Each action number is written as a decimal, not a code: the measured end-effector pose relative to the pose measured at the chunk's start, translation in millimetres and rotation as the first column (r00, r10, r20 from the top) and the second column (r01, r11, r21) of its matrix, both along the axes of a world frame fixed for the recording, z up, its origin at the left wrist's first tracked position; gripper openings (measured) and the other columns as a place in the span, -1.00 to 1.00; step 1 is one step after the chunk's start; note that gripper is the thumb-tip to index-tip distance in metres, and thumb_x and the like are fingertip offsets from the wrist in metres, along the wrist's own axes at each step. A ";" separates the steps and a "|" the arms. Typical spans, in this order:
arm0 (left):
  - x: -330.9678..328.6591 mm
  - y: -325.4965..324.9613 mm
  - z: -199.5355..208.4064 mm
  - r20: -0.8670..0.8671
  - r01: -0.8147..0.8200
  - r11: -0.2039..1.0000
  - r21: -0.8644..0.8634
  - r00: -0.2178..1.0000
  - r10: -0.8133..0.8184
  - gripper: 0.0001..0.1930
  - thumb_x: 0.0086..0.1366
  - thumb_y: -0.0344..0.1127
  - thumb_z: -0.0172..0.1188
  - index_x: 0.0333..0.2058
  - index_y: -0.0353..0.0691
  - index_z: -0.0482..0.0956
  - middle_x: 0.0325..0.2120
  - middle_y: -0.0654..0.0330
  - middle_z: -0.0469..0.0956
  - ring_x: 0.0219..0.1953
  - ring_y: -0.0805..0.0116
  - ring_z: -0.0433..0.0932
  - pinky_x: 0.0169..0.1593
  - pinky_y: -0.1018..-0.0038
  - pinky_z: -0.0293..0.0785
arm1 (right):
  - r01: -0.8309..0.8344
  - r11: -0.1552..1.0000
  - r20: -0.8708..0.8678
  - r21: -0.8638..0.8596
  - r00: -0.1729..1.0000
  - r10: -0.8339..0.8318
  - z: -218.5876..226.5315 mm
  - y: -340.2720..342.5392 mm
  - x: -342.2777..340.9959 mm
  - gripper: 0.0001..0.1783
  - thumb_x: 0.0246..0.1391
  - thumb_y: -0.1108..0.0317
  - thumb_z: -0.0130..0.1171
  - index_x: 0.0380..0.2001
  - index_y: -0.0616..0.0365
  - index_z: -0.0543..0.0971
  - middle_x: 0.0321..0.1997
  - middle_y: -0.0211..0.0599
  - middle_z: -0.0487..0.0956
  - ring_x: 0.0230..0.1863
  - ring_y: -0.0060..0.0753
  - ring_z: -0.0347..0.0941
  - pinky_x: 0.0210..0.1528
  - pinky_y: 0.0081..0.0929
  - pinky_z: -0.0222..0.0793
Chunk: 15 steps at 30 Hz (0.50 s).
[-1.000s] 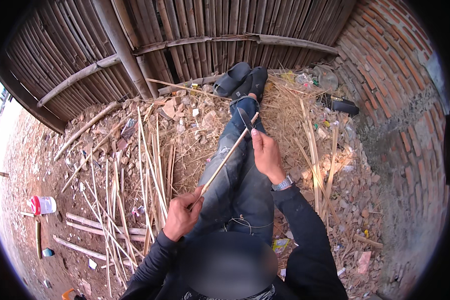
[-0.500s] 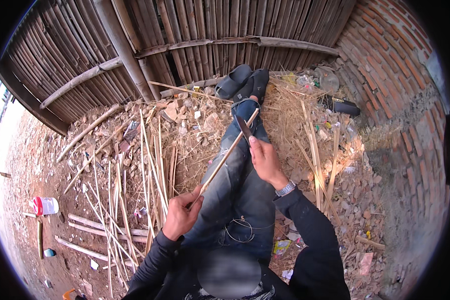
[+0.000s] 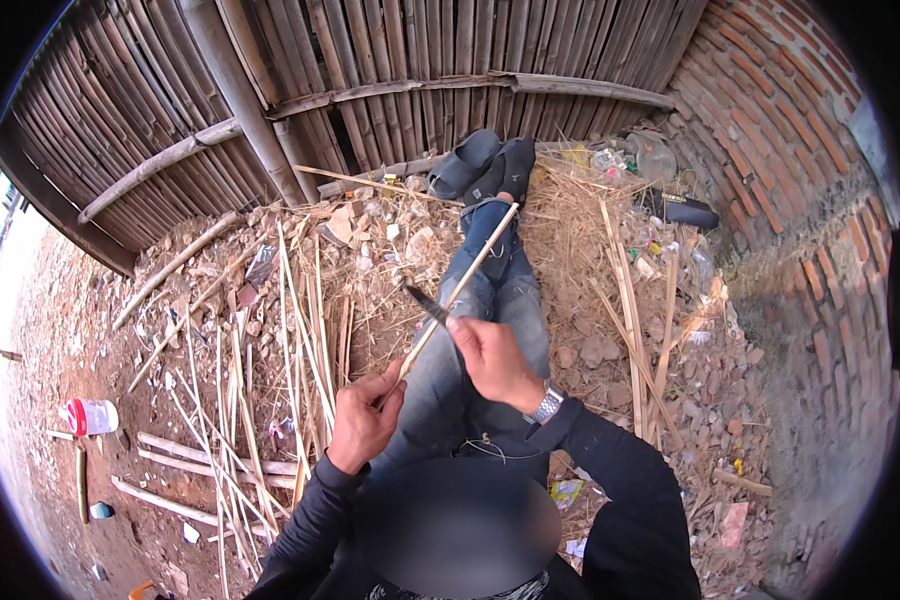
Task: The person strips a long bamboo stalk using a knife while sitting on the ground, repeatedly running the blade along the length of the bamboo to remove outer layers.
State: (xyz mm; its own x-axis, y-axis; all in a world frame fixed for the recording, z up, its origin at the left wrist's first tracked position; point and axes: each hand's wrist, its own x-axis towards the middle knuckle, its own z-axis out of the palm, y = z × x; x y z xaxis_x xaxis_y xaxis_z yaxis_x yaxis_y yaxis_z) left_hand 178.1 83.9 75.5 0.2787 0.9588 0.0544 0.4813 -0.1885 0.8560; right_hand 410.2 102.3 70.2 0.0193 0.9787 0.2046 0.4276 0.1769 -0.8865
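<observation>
A slim pale bamboo strip [image 3: 478,254] slants up and away over my outstretched legs. Its near end sits in my left hand [image 3: 366,414], the fingers wrapped round it. My right hand [image 3: 492,364] grips a knife; the handle is mostly hidden in the fingers. The dark knife blade [image 3: 427,303] crosses the strip partway along and points to the far left. My right thumb lies close to the strip, and I cannot tell whether it touches. A thin loop of wire or cord [image 3: 500,451] lies across my lap.
Several long bamboo strips [image 3: 295,350] lie on the ground to my left, more strips [image 3: 625,300] to my right. Beyond my sandals [image 3: 465,165] stands a bamboo wall [image 3: 400,120]; a brick wall [image 3: 770,130] rises at right. A red-and-white tub [image 3: 92,417] sits far left.
My right hand has drawn the knife along the strip toward me and to the left. The left hand stays nearly in place, still gripping the strip.
</observation>
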 end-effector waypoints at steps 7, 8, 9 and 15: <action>-4.0 3.3 -19.7 0.150 -0.032 0.996 -0.086 0.988 0.045 -0.61 0.44 -0.36 0.32 0.17 -0.43 0.64 -0.54 0.28 0.57 -0.49 0.57 0.44 -0.36 0.52 0.41 | -0.183 0.981 -0.039 -0.069 0.983 0.180 -9.1 -17.5 -21.8 -0.43 0.56 0.03 -0.02 -0.46 0.29 0.47 -0.64 0.02 0.36 -0.60 0.10 0.36 -0.40 -0.08 0.30; -3.8 2.9 -16.0 0.148 -0.033 0.996 -0.087 0.988 0.046 -0.61 0.44 -0.36 0.32 0.17 -0.43 0.64 -0.54 0.28 0.57 -0.49 0.57 0.44 -0.36 0.52 0.41 | -0.182 0.975 -0.033 -0.125 0.983 0.179 -6.9 -12.0 -11.6 -0.42 0.56 0.01 -0.02 -0.46 0.29 0.46 -0.66 -0.08 0.37 -0.63 -0.05 0.39 -0.41 -0.12 0.30; -3.1 2.8 -10.0 0.181 -0.005 0.989 -0.145 0.983 0.032 -0.65 0.47 -0.33 0.30 0.11 -0.44 0.67 -0.53 0.33 0.58 -0.50 0.59 0.45 -0.37 0.54 0.41 | -0.129 0.952 -0.332 -0.277 0.943 0.031 -3.4 -3.6 2.6 -0.43 0.53 -0.03 0.04 -0.47 0.22 0.48 -0.66 -0.34 0.37 -0.60 -0.36 0.30 -0.45 -0.29 0.23; -6.4 2.0 -2.9 0.447 0.258 0.829 -0.496 0.894 -0.011 -0.69 0.50 -0.29 0.31 0.09 -0.35 0.70 -0.50 0.38 0.55 -0.52 0.65 0.44 -0.42 0.60 0.38 | 0.085 0.992 -0.366 -0.094 0.923 -0.114 22.9 25.7 35.7 -0.57 0.32 0.11 0.41 -0.49 0.17 0.53 -0.64 -0.69 0.35 -0.55 -0.79 0.15 -0.51 -0.53 0.04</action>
State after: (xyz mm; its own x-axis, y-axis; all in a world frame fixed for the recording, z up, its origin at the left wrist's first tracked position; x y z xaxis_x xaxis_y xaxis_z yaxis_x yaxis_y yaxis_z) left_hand 171.7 85.9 72.6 0.4769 0.8224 -0.3103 0.0688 0.3170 0.9459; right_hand 446.0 128.0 93.1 0.1777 0.9800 0.0900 0.0783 0.0771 -0.9939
